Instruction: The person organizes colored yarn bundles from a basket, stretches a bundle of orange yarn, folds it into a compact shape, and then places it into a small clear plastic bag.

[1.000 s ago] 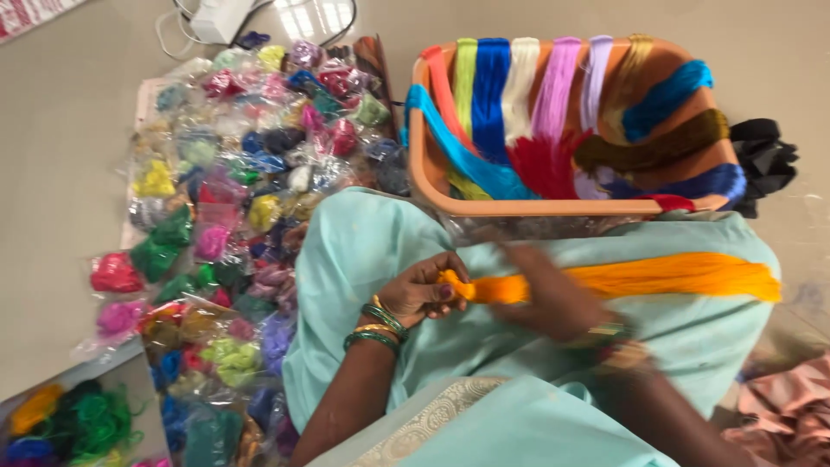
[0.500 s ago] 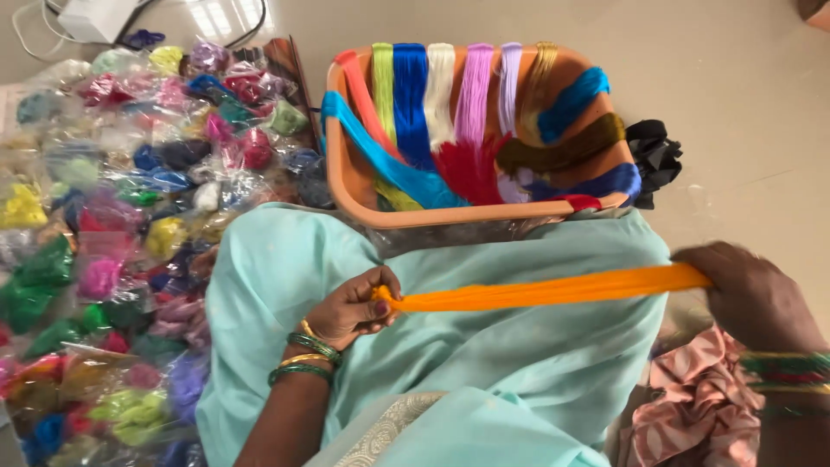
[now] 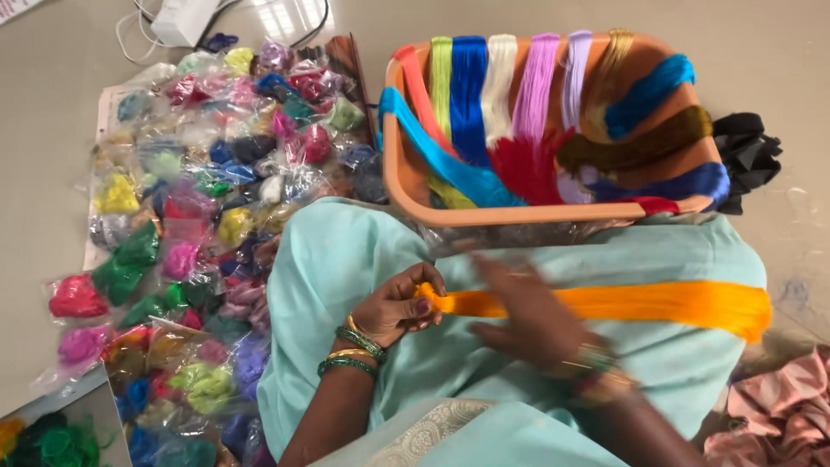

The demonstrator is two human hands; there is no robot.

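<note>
A long hank of orange thread (image 3: 674, 303) lies stretched across my lap, which is covered in light turquoise cloth (image 3: 536, 372). My left hand (image 3: 399, 304), with green and gold bangles at the wrist, pinches the hank's left end. My right hand (image 3: 527, 318) is blurred by motion and lies over the thread near its left part, fingers spread; whether it grips the thread cannot be told. Right beyond my knees stands an orange plastic basket (image 3: 519, 214) with hanks of several colours draped over its rim.
Many small clear bags of coloured thread (image 3: 216, 190) cover the floor to the left. A white power adapter with cables (image 3: 181, 17) sits at the top left. Black cloth (image 3: 748, 156) lies right of the basket, pink fabric (image 3: 769, 415) at the bottom right.
My right hand has slid left along the orange hank, from its far right end to near my left hand. The left hand keeps its pinch on the end. The view shifted slightly.
</note>
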